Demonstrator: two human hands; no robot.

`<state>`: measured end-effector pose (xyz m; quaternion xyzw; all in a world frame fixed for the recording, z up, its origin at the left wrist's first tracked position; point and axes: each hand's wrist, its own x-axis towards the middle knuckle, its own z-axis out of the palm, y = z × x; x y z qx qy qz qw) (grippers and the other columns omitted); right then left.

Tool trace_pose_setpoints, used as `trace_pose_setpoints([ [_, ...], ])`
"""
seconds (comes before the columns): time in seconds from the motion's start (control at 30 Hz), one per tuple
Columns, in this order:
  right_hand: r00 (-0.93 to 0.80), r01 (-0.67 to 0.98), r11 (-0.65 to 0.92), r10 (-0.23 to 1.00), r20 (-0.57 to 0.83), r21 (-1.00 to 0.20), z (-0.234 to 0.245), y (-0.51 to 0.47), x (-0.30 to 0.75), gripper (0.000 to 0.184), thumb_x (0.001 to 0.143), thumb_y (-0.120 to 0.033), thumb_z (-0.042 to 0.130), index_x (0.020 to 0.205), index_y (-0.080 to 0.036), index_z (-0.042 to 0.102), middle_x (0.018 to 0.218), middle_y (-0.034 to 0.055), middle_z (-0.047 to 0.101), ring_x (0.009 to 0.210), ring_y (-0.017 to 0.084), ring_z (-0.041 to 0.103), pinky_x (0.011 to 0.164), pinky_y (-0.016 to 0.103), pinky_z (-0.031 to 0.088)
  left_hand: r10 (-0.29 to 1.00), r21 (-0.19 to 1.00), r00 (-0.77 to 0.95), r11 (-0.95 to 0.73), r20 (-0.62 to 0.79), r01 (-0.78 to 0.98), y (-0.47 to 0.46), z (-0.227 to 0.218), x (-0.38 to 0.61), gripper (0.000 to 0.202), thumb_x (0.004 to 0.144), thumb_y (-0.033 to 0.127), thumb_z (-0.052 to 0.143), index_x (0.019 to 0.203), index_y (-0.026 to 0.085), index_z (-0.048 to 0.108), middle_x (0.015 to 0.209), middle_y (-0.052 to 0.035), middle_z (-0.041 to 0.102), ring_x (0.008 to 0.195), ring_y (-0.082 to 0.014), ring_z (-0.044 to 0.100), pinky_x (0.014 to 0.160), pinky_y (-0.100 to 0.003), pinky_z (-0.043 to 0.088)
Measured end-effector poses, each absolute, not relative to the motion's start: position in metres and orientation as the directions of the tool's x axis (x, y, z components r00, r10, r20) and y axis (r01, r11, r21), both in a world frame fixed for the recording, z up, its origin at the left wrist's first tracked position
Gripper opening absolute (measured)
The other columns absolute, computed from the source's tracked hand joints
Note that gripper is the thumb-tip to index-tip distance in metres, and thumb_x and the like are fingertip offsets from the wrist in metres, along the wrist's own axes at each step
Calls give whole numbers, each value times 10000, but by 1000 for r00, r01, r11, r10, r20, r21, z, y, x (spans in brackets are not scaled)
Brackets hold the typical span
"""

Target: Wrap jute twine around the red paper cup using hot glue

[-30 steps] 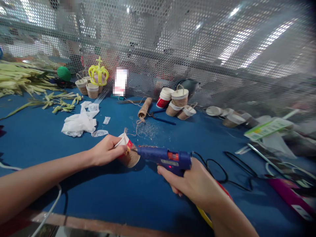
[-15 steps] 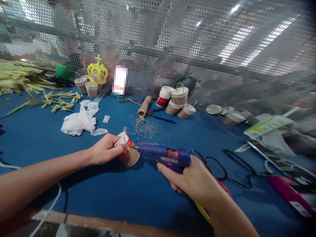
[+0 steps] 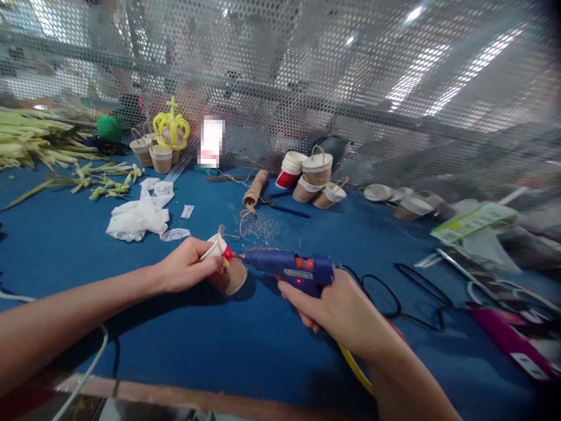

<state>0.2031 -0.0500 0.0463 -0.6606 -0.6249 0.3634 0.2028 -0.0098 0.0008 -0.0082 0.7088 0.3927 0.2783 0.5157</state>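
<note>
My left hand [image 3: 186,269] grips a small red and white paper cup [image 3: 225,272] that lies on its side on the blue table [image 3: 219,345]. Brown twine is wound round the cup's lower half. A blue hot glue gun [image 3: 291,269] is held in my right hand [image 3: 339,310], fingers wrapped round its handle. The gun's nozzle touches the cup at the edge of the twine winding. A red light glows on the gun's body.
A twine spool [image 3: 253,190] lies behind the cup, with several twine-wrapped cups [image 3: 315,178] at the back. Crumpled white plastic [image 3: 138,216] and green leaves [image 3: 52,149] lie at left. Black cable [image 3: 394,301], tools and packets [image 3: 475,222] crowd the right. A perforated metal screen [image 3: 307,88] closes the far side.
The view has shifted slightly. Both hands, the cup and the glue gun keep nearly the same pose, with the nozzle still against the cup.
</note>
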Motion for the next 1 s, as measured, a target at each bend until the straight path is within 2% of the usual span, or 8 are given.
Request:
trace_pose_setpoints([
  [0.1, -77, 675, -147, 961, -267, -723, 47, -48, 205, 281, 684, -355, 540, 485, -178, 450, 351, -27, 476, 321, 87, 439, 357, 204, 384, 847, 953, 531, -151, -11, 261, 1, -9, -11, 208, 706, 252, 430, 555, 122, 489, 520, 43, 459, 495, -77, 422, 499, -172, 364],
  [0.33, -50, 679, -148, 968, -247, -719, 45, -53, 204, 270, 680, -339, 544, 487, -184, 437, 333, -48, 443, 305, 78, 412, 343, 196, 362, 842, 954, 540, -156, -6, 255, 1, -7, -9, 217, 719, 250, 423, 568, 118, 506, 518, 40, 478, 492, -77, 433, 500, -173, 361],
  [0.6, -96, 693, -115, 964, -249, -712, 49, -48, 204, 283, 705, -342, 525, 489, -183, 434, 347, -41, 458, 319, 77, 426, 372, 201, 388, 846, 954, 534, -149, -14, 260, 1, -9, -12, 214, 720, 242, 433, 564, 112, 502, 524, 37, 467, 500, -75, 427, 500, -172, 363],
  [0.8, -99, 681, -150, 951, -293, -717, 46, -51, 206, 250, 698, -355, 534, 536, -182, 454, 356, -44, 467, 324, 82, 436, 363, 200, 390, 844, 964, 536, -112, -37, 243, 1, -10, -11, 206, 725, 248, 432, 619, 109, 539, 547, 30, 494, 533, -95, 472, 543, -196, 397],
  [1.0, -74, 701, -145, 959, -274, -698, 46, -53, 204, 266, 689, -356, 539, 508, -183, 451, 362, -39, 473, 330, 86, 450, 374, 205, 399, 857, 957, 515, -126, -27, 260, 2, -12, -9, 223, 737, 254, 435, 601, 109, 536, 526, 42, 470, 508, -84, 447, 516, -187, 377],
])
